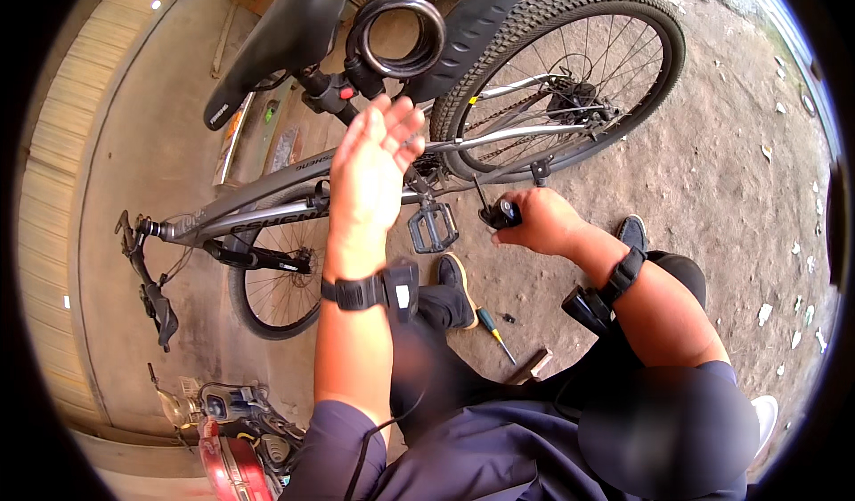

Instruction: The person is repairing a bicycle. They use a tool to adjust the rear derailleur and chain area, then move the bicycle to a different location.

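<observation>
A grey bicycle [294, 178] stands across the ground in front of me. My left hand [368, 167] is raised over its frame below the seat post, open, fingers stretched upward, with nothing in it. A coiled dark cable lock [435, 42] hangs just beyond those fingers, beside the black saddle [289, 38]. To the right, the fingers of my right hand [545, 222] are closed round a small black tool [508, 213] with a rounded end and a thin dark rod sticking up; its exact kind is unclear. Between the hands lies the black pedal [434, 227], and the kickstand mount [540, 171] is just above the right hand.
The knobby rear wheel [663, 65] fills the upper right, under a black fender [472, 33]. The handlebar [147, 274] juts out at left. By my shoe [455, 289] lie a screwdriver [488, 323] and a wooden block [534, 365]. A red motor vehicle [233, 467] stands lower left.
</observation>
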`<state>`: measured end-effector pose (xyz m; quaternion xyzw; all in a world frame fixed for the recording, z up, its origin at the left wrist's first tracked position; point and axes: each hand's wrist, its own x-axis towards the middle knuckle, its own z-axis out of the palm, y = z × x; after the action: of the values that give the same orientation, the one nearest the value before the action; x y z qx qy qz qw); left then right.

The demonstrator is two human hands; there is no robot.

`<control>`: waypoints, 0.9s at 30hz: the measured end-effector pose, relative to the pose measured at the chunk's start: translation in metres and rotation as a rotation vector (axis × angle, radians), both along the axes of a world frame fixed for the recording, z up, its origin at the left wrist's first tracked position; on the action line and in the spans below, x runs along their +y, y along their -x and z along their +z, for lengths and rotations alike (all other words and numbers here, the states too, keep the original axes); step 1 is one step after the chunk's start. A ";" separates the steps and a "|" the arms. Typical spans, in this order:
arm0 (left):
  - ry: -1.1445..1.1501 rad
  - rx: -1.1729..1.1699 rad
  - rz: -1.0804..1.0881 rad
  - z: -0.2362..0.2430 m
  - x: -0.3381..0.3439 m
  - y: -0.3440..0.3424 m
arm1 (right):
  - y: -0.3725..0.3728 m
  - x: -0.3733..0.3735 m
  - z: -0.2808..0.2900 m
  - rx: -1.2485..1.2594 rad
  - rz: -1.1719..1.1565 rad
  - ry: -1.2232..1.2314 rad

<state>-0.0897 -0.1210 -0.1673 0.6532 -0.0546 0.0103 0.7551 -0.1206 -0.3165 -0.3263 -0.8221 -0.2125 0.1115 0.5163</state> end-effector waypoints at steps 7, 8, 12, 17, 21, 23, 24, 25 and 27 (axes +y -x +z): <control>0.207 0.122 0.058 0.011 -0.035 -0.025 | -0.004 -0.005 0.004 0.069 -0.022 -0.152; 0.221 0.115 0.075 0.011 -0.039 -0.026 | -0.004 -0.007 0.003 0.064 -0.016 -0.149; 0.303 0.127 0.154 0.013 -0.052 -0.034 | -0.003 -0.011 -0.001 0.020 -0.021 -0.185; 0.438 0.141 0.157 0.009 -0.044 -0.042 | -0.001 -0.009 -0.003 -0.015 -0.021 -0.190; 0.381 0.094 0.201 0.005 -0.041 -0.042 | 0.001 -0.002 0.004 -0.016 0.002 -0.208; 0.355 0.132 0.183 0.000 -0.039 -0.042 | 0.002 -0.001 0.000 -0.031 -0.009 -0.222; 0.342 0.150 0.174 -0.003 -0.039 -0.042 | 0.002 0.000 -0.002 -0.038 -0.014 -0.229; 0.345 0.142 0.169 -0.002 -0.039 -0.042 | 0.002 0.001 -0.002 -0.037 -0.011 -0.220; 0.384 0.124 0.183 0.001 -0.043 -0.042 | 0.002 0.001 -0.002 -0.035 -0.007 -0.200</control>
<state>-0.0482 -0.1636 -0.1665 0.4991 0.0542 0.0488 0.8635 -0.1222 -0.3151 -0.3284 -0.7689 -0.2288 0.0737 0.5924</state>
